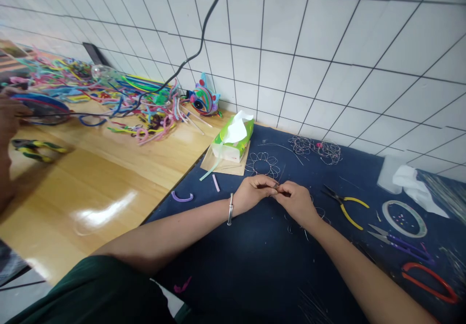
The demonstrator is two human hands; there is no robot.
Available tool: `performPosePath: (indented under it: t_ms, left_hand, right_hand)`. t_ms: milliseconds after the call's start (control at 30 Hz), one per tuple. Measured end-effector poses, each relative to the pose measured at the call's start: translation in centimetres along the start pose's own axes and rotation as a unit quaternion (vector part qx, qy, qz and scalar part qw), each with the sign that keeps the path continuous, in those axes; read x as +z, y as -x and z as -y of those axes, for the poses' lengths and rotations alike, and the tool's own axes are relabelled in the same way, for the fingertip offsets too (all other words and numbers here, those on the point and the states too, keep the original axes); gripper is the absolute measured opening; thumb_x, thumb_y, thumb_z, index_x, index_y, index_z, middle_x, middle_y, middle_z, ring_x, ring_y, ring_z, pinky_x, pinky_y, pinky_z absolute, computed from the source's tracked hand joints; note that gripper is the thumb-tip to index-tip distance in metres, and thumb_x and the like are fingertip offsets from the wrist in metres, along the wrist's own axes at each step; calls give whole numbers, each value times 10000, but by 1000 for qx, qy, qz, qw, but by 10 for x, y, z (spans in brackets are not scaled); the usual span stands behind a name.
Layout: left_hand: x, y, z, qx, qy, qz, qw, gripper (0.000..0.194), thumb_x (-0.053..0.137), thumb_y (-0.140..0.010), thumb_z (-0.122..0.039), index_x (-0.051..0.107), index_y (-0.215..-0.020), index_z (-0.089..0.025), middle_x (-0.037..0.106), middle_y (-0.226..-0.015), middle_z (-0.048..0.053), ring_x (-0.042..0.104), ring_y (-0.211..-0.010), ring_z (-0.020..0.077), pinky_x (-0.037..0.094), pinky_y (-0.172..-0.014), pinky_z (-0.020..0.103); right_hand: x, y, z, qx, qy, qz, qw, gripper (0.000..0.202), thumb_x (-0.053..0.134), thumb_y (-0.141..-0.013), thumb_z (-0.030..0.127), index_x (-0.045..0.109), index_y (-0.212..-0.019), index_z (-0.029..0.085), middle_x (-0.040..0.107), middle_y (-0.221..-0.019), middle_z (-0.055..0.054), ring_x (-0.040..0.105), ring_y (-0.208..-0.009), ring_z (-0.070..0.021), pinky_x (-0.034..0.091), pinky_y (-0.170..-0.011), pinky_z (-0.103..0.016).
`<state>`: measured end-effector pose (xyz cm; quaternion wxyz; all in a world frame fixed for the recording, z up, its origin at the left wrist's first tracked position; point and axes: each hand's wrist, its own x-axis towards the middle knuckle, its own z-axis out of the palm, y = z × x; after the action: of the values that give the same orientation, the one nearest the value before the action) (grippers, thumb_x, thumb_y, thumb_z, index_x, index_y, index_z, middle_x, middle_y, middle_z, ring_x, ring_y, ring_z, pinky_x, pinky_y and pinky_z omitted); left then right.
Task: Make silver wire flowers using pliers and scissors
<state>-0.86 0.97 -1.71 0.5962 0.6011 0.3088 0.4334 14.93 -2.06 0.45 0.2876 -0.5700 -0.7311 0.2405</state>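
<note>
My left hand (258, 190), with a silver bangle at its wrist, is closed in a pinch. Against it, fingertip to fingertip, my right hand (296, 200) pinches too. Between them is a bit of thin wire (281, 172), its end poking up past the fingers; the rest is hidden. Just behind the hands lies a flower-shaped wire ring (262, 165) with looped petals. More thin wire loops (322, 215) show beside and under my right wrist. To the right rest pliers with yellow handles (351, 207), their jaws pointing up and left.
Behind stand a green tissue pack (236, 139) and tangled wire shapes (316, 148). On the right are a round tray of beads (404, 218), purple scissors (404, 246) and a red-handled tool (429, 280). Pipe cleaners (145, 105) cover the left table, where another person's hand (7, 120) shows.
</note>
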Motion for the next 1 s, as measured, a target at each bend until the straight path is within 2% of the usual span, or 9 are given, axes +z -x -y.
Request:
performPosePath:
  t_ms: [267, 500, 633, 733, 867, 1000]
  left_hand:
    - [3, 2, -8, -6, -33, 7, 999, 71, 602, -730, -196, 606, -726, -125, 629, -824, 44, 583, -795, 142, 463, -763, 282]
    - [1, 3, -8, 27, -102, 8, 994, 50, 554, -759, -158, 534, -716, -145, 620, -888, 42, 576, -859, 144, 437, -801, 293]
    - [0, 3, -2, 22, -91, 24, 995, 86, 514, -788, -156, 472, -713, -156, 612, -814, 30, 579, -923, 162, 438, -785, 285]
    - [0, 3, 2, 14, -91, 34, 995, 98, 510, -796, -173, 445, -723, -164, 607, -777, 18, 596, -868, 152, 444, -750, 270]
    - [1, 3, 0, 16, -119, 53, 991, 85, 501, -812, -214, 470, -751, -164, 615, -820, 23, 602, -786, 128, 446, -730, 258]
    - [0, 2, -5, 55, -178, 67, 980, 89, 509, -812, -219, 537, -748, -164, 585, -757, 1, 576, -735, 110, 429, -678, 224]
  right_hand:
    - [1, -1, -1, -13, 9, 4, 1000, 185, 547, -749, 284, 557, -588, 193, 534, -652, 10, 496, -628, -113, 331, -564, -216]
    - [0, -1, 0, -25, 26, 18, 999, 189, 524, -770, 276, 581, -610, 196, 526, -657, 9, 492, -626, -109, 338, -579, -219]
    - [-13, -3, 1, -36, 46, 67, 996, 169, 512, -775, 265, 642, -674, 222, 557, -680, 5, 507, -640, -113, 350, -605, -226]
    - [-29, -5, 5, -42, 66, 105, 991, 180, 494, -778, 243, 664, -718, 236, 584, -703, -4, 521, -670, -123, 358, -624, -235]
    - [-44, -5, 12, -44, 81, 105, 990, 185, 487, -779, 231, 669, -749, 244, 597, -719, -8, 526, -671, -128, 365, -626, -245]
    - [-48, -3, 21, -55, 74, 88, 992, 149, 513, -778, 245, 661, -785, 260, 601, -727, 7, 533, -681, -122, 371, -624, -240]
